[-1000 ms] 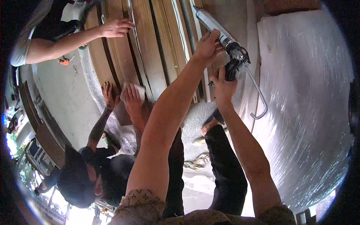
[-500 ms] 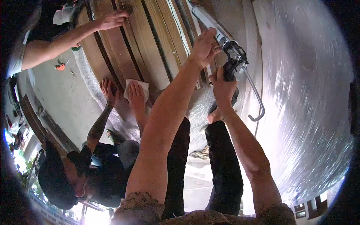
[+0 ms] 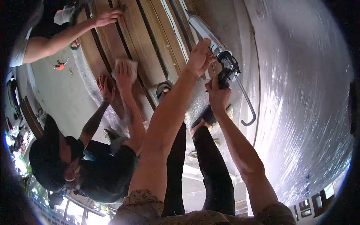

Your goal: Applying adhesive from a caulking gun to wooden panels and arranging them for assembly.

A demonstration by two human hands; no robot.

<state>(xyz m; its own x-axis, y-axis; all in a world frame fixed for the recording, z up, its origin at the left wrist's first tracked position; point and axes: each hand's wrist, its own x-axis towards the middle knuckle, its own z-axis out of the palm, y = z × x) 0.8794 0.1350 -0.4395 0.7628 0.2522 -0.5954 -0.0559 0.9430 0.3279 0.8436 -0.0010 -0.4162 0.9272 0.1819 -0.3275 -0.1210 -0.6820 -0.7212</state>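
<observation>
A caulking gun with a pale tube in its barrel slants up and to the left, its nozzle end over the wooden planks. My left hand supports the barrel from beneath, its fingers curled near the rear of the tube. My right hand is wrapped around the black handle and trigger. Behind the handle, the hooked metal rod sticks out down to the right. Thin white lines run along the planks left of the nozzle. The tip itself is hard to make out.
A crouching co-worker at lower left presses a white cloth on the planks. Another person's arm reaches in from upper left. Bubble wrap lies under the planks. A large plastic-wrapped surface rises at right. An orange tool lies on the floor.
My hands and the caulking gun have shifted slightly left and down in view. The co-worker's cloth has slid up along the plank. My feet have moved, one now showing beside the planks.
</observation>
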